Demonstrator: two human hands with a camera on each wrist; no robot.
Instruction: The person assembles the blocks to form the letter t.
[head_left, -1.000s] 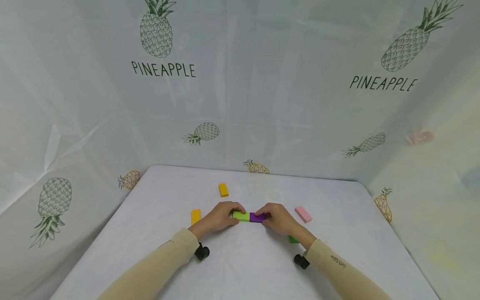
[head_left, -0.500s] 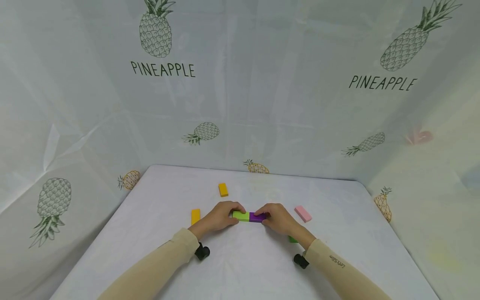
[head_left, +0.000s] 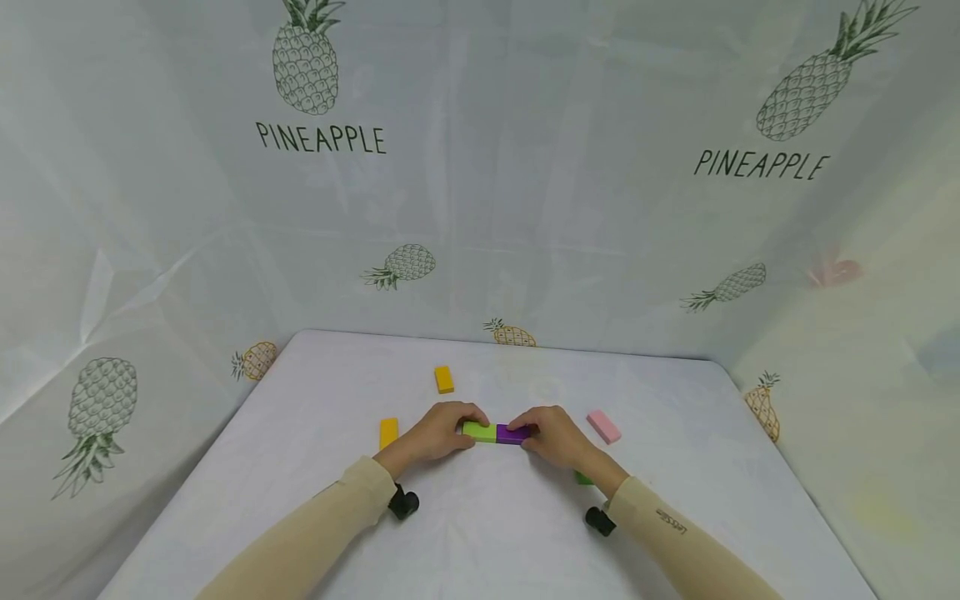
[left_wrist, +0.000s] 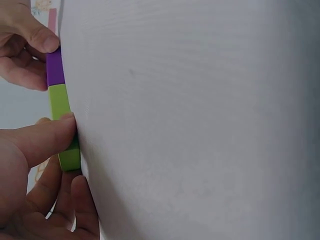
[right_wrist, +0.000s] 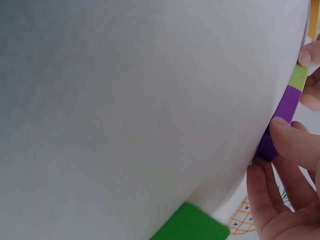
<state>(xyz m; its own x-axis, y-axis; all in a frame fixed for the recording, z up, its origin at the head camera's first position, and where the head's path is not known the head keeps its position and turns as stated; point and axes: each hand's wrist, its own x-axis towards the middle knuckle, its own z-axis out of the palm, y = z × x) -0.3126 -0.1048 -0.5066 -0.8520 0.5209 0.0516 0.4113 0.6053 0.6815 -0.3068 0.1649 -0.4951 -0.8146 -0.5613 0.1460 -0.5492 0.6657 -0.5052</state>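
A lime green block point(head_left: 480, 432) and a purple block point(head_left: 512, 435) lie end to end on the white table, their short ends touching. My left hand point(head_left: 435, 432) pinches the lime block between thumb and fingers at its outer end. At the other side, my right hand point(head_left: 557, 437) grips the purple block the same way. The left wrist view shows the thumb across the long side of the lime block point(left_wrist: 60, 100). In the right wrist view the thumb presses on the purple block point(right_wrist: 287, 105), whose far side the fingers hide.
One yellow block point(head_left: 444, 379) lies farther back, and another yellow block point(head_left: 388, 432) sits left, partly behind my left wrist. A pink block point(head_left: 603, 426) is to the right. Under my right forearm a green block point(head_left: 583, 477) shows partly. A pineapple-print curtain hangs behind the table point(head_left: 480, 533).
The whole head view has shifted very slightly. Both hands keep the same hold, and the blocks stay in place.
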